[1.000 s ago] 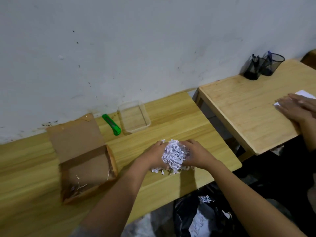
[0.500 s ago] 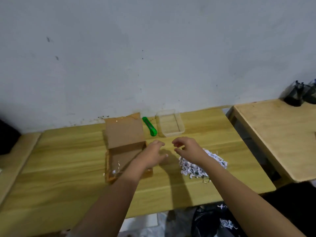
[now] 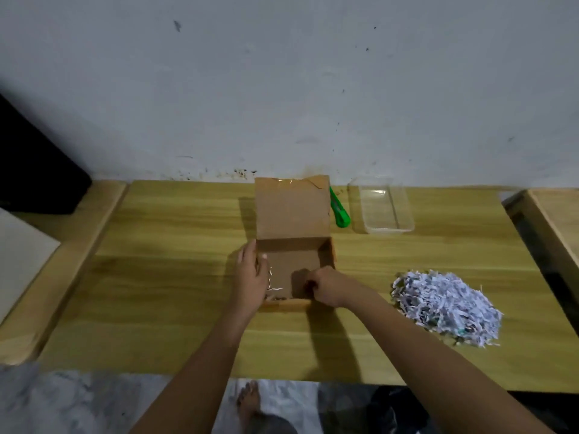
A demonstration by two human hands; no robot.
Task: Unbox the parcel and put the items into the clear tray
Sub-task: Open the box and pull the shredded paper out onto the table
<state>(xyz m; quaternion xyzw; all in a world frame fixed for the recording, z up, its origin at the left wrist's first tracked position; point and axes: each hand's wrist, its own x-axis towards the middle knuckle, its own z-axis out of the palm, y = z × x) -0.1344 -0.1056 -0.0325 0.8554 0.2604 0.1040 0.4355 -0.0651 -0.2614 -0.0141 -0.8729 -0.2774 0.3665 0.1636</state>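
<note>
The brown cardboard parcel box (image 3: 294,245) stands open in the middle of the wooden table, its lid flap tipped back toward the wall. My left hand (image 3: 252,277) rests on the box's left wall, fingers over the rim. My right hand (image 3: 326,288) reaches over the front right corner into the box, fingers curled; whether it holds anything is hidden. A few white paper shreds lie on the box floor. The clear tray (image 3: 380,206) sits empty at the back right. A pile of shredded paper (image 3: 445,305) lies on the table to the right.
A green utility knife (image 3: 340,211) lies between the box flap and the tray. The wall runs close behind the table (image 3: 156,277). Another wooden table edge (image 3: 557,214) stands at the far right. A bare foot (image 3: 249,399) shows below the front edge.
Both hands let go of the shredded paper, left it piled on the right, and moved left to the box. The camera swung left and now centres on the box.
</note>
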